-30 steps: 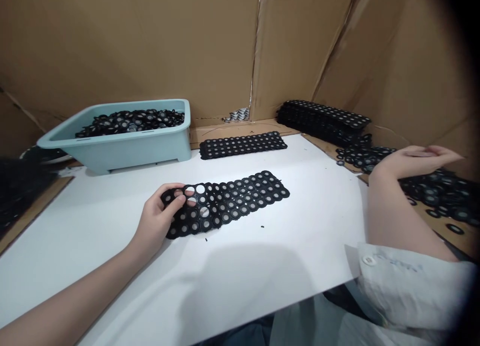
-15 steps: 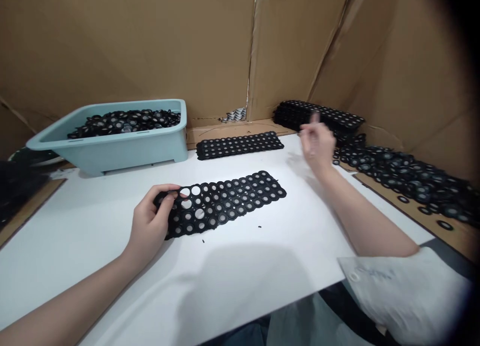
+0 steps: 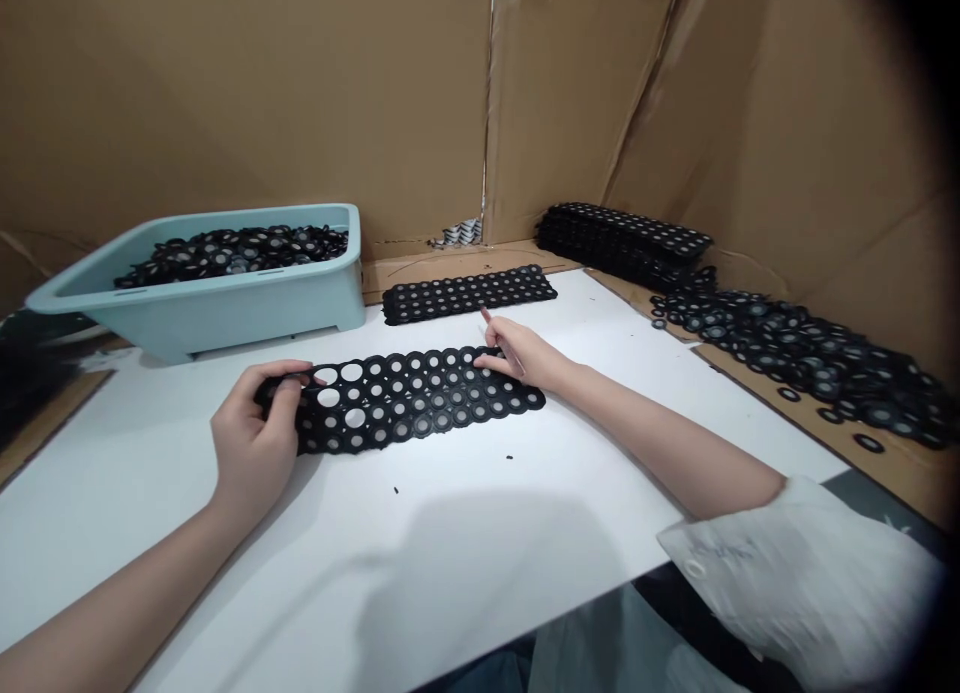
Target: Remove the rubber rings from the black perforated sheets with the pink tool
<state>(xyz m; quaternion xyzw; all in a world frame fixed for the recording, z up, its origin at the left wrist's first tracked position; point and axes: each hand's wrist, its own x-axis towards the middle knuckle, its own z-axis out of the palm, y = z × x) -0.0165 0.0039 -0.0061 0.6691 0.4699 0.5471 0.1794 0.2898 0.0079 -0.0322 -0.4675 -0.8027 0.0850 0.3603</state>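
black ring sheet (image 3: 420, 398) lies near the middle of the surface (image 3: 315, 553), its left end clamped in the grip of the left hand (image 3: 255, 418). the right hand (image 3: 529, 353), a second ago by the loose rings (image 3: 795, 343) past the surface's right edge, is now at the sheet's right end; whether its grip is closed i cannot tell. at the surface's far left corner, a blue tub (image 3: 262, 318) holds heaped black rings (image 3: 240, 251).
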